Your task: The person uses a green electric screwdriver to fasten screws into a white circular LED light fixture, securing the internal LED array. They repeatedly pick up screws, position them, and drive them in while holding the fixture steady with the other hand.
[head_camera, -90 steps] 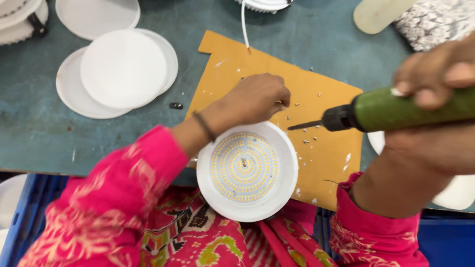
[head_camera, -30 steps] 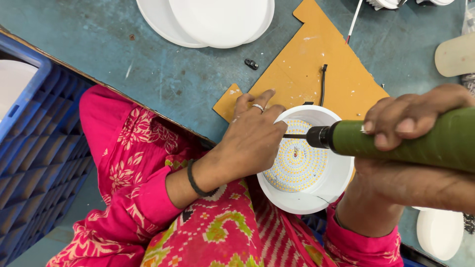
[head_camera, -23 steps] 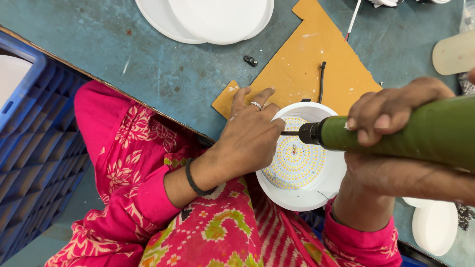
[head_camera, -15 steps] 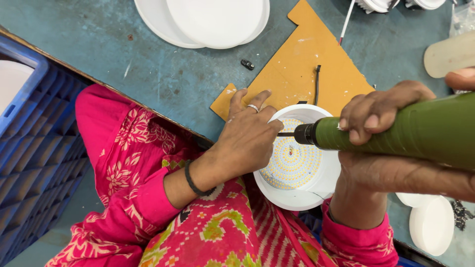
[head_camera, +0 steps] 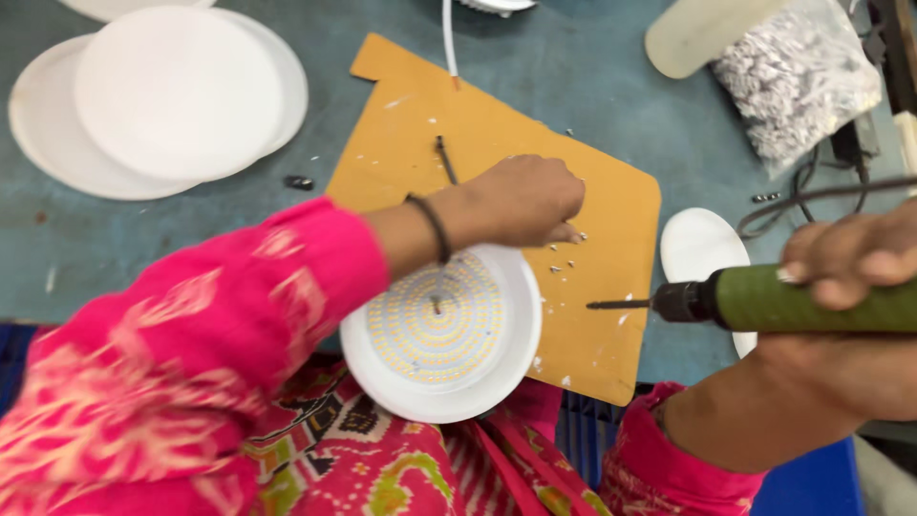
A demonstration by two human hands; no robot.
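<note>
A round white lamp housing (head_camera: 449, 382) with a yellow dotted LED board inside rests at the table's near edge, partly over my lap. My left hand (head_camera: 525, 199) reaches across it, fingers pinched together over small screws (head_camera: 564, 256) scattered on an orange-brown board (head_camera: 602, 191). Whether it holds a screw is hidden. My right hand (head_camera: 850, 272) grips a green electric screwdriver (head_camera: 793, 299), its bit pointing left, well clear of the housing.
Stacked white round diffuser discs (head_camera: 162, 96) lie at the far left. A clear bag of small metal parts (head_camera: 798, 81) and a cream-coloured cover (head_camera: 697, 33) sit at the far right. A white disc (head_camera: 702, 248) lies beside the board. A black cable (head_camera: 821, 196) trails right.
The screwdriver bit has pulled out of the housing to the right. My left hand left the housing rim and moved out to the screws on the board.
</note>
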